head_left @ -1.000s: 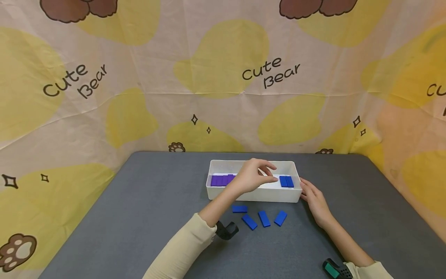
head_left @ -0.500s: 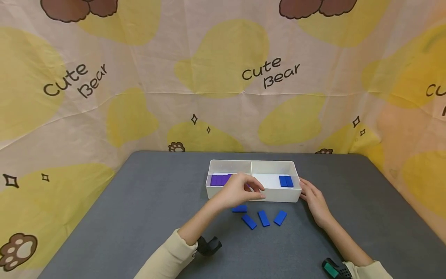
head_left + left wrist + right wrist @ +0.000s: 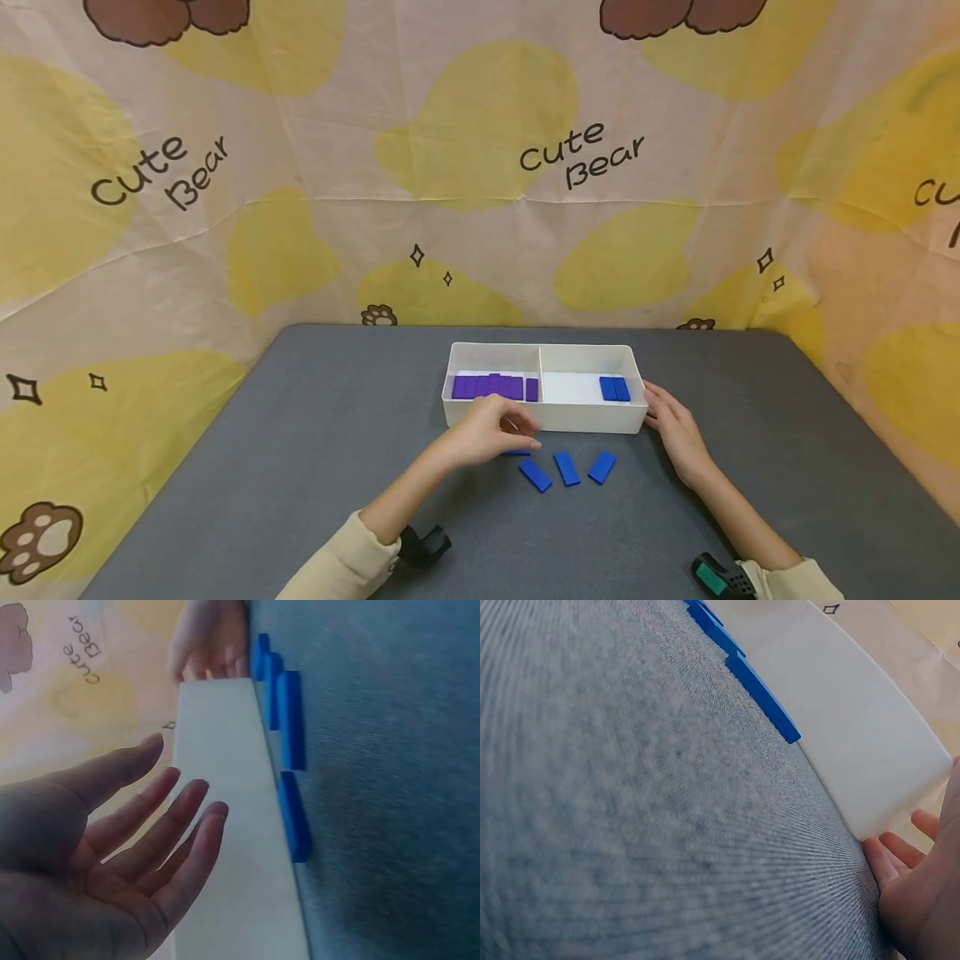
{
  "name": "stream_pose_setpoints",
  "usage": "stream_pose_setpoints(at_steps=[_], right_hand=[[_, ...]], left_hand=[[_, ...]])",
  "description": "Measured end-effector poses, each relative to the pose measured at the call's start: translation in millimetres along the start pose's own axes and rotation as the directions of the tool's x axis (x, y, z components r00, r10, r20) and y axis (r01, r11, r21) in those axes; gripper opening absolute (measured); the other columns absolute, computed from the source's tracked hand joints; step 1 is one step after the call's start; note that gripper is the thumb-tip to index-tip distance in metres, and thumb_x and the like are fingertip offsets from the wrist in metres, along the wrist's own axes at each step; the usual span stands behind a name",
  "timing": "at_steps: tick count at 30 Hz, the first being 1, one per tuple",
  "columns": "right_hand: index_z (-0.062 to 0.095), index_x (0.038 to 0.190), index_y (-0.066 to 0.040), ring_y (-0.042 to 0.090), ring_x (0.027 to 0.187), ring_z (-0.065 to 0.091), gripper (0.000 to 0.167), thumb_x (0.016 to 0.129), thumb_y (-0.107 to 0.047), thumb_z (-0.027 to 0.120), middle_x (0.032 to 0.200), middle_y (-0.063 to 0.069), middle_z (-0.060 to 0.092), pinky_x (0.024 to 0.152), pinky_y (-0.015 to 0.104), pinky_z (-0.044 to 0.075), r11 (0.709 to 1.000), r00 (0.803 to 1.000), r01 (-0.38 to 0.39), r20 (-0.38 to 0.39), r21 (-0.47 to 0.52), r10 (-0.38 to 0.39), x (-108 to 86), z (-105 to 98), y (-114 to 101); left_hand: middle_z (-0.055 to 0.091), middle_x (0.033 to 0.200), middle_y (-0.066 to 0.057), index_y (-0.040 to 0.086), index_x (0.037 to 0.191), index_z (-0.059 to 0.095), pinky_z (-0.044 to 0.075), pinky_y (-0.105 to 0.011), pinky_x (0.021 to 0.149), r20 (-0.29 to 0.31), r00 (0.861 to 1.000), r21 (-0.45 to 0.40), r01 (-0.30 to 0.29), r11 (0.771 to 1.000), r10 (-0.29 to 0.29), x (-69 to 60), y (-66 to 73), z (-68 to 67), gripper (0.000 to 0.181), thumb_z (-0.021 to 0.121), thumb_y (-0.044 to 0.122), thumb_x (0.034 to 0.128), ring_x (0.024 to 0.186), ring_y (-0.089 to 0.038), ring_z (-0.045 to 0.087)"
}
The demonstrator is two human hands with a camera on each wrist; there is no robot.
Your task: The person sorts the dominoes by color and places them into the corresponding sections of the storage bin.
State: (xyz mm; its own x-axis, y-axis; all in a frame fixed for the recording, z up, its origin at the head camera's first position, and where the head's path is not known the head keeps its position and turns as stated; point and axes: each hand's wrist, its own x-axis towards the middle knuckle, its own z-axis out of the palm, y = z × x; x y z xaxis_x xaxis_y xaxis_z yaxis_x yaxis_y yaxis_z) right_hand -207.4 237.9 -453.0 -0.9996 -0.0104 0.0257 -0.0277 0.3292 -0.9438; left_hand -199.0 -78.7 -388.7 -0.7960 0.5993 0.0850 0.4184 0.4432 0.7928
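The left hand (image 3: pixel 487 432) hovers in front of the white box (image 3: pixel 592 418), over the leftmost blue block (image 3: pixel 516 452), which it partly hides. In the left wrist view the fingers of that hand (image 3: pixel 142 847) are apart and loosely bent, with nothing between them. Fingers of the right hand (image 3: pixel 681 437) touch the box's right end; the right wrist view shows the hand (image 3: pixel 922 892) at the corner. Three more blue blocks (image 3: pixel 536 476) (image 3: pixel 567 469) (image 3: pixel 602 467) lie in front of the box.
A divider (image 3: pixel 540 375) splits the box. Purple blocks (image 3: pixel 487 387) stand in a row in its left compartment, and two blue blocks (image 3: pixel 615 389) lie at the right of the other. The grey table (image 3: pixel 337 400) meets a patterned cloth (image 3: pixel 480 125) behind.
The left hand has moved left and toward the near side, from above the box to the loose blue block in front. The right hand has stayed at the box's end.
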Motion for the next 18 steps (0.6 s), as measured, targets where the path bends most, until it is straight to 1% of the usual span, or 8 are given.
stream_pose_setpoints(at_steps=[3,4,6,7,9,12,15,18], right_hand=[[0.032,0.161,0.008,-0.002,0.115,0.057,0.064,0.116,-0.038,0.031,0.163,0.032,0.037,0.089,0.004,0.044,1.000,1.000,0.005,-0.001,0.011,-0.005,0.1,-0.1,0.2],[0.032,0.161,0.008,-0.007,0.111,0.055,0.064,0.116,-0.038,0.031,0.163,0.032,0.037,0.089,0.004,0.043,1.000,1.000,0.006,0.000,0.013,-0.006,0.0,-0.3,0.3],[0.032,0.161,0.009,-0.012,0.107,0.053,0.064,0.116,-0.038,0.031,0.163,0.032,0.037,0.089,0.004,0.043,1.000,1.000,0.010,-0.001,0.020,-0.010,-0.2,-0.4,0.4],[0.032,0.160,0.009,-0.017,0.103,0.050,0.064,0.116,-0.037,0.032,0.163,0.033,0.037,0.089,0.004,0.044,1.000,1.000,0.012,-0.002,0.025,-0.012,-0.4,-0.5,0.4],[0.032,0.161,0.009,-0.016,0.104,0.050,0.064,0.116,-0.038,0.032,0.163,0.032,0.037,0.089,0.003,0.043,1.000,1.000,0.009,-0.003,0.020,-0.009,-0.7,-0.8,0.4],[0.033,0.161,0.008,-0.006,0.113,0.054,0.064,0.116,-0.038,0.032,0.163,0.032,0.038,0.089,0.003,0.044,1.000,1.000,0.005,-0.007,0.014,-0.005,-1.0,-0.8,0.1],[0.033,0.161,0.007,0.012,0.125,0.057,0.064,0.116,-0.038,0.031,0.163,0.031,0.038,0.089,0.004,0.043,1.000,1.000,0.002,-0.008,0.001,-0.002,-1.0,-0.4,-0.3],[0.033,0.161,0.007,0.030,0.134,0.054,0.063,0.116,-0.037,0.031,0.163,0.031,0.038,0.089,0.004,0.043,1.000,1.000,0.003,-0.009,-0.004,-0.003,-0.8,0.2,-0.6]], left_hand=[[0.079,0.105,-0.017,-0.006,0.109,0.077,0.057,-0.019,0.083,0.019,1.000,0.015,-0.002,1.000,0.001,-2.8,-7.7,0.7,0.022,0.081,0.009,0.0922,0.094,-0.020,0.076],[0.079,0.106,-0.018,-0.006,0.109,0.077,0.058,-0.020,0.085,0.028,1.000,0.020,-0.004,1.000,0.004,-3.5,-10.5,1.1,0.023,0.081,0.009,0.0922,0.096,-0.021,0.076],[0.079,0.108,-0.017,-0.006,0.111,0.077,0.058,-0.021,0.087,0.041,0.999,0.028,-0.003,1.000,0.002,-4.1,-14.6,2.0,0.025,0.081,0.009,0.0921,0.099,-0.023,0.076],[0.078,0.109,-0.017,-0.006,0.112,0.076,0.059,-0.022,0.088,0.049,0.999,0.031,-0.007,1.000,0.006,-4.0,-16.2,2.1,0.025,0.081,0.009,0.0920,0.100,-0.024,0.076],[0.078,0.110,-0.017,-0.007,0.113,0.076,0.059,-0.023,0.090,0.068,0.998,0.037,-0.021,0.999,0.019,-3.2,-19.1,2.1,0.027,0.082,0.009,0.0917,0.103,-0.025,0.076],[0.078,0.112,-0.016,-0.007,0.115,0.076,0.058,-0.024,0.094,0.101,0.994,0.046,-0.049,0.998,0.044,-2.1,-23.2,1.2,0.029,0.082,0.009,0.0918,0.107,-0.025,0.075],[0.078,0.115,-0.016,-0.007,0.117,0.076,0.057,-0.025,0.098,0.133,0.989,0.071,-0.072,0.995,0.062,-1.8,-26.8,0.0,0.031,0.082,0.011,0.0925,0.111,-0.025,0.074],[0.078,0.117,-0.015,-0.006,0.119,0.075,0.055,-0.027,0.101,0.155,0.985,0.094,-0.085,0.992,0.070,-1.6,-30.2,-1.4,0.032,0.081,0.013,0.0932,0.114,-0.025,0.073]])
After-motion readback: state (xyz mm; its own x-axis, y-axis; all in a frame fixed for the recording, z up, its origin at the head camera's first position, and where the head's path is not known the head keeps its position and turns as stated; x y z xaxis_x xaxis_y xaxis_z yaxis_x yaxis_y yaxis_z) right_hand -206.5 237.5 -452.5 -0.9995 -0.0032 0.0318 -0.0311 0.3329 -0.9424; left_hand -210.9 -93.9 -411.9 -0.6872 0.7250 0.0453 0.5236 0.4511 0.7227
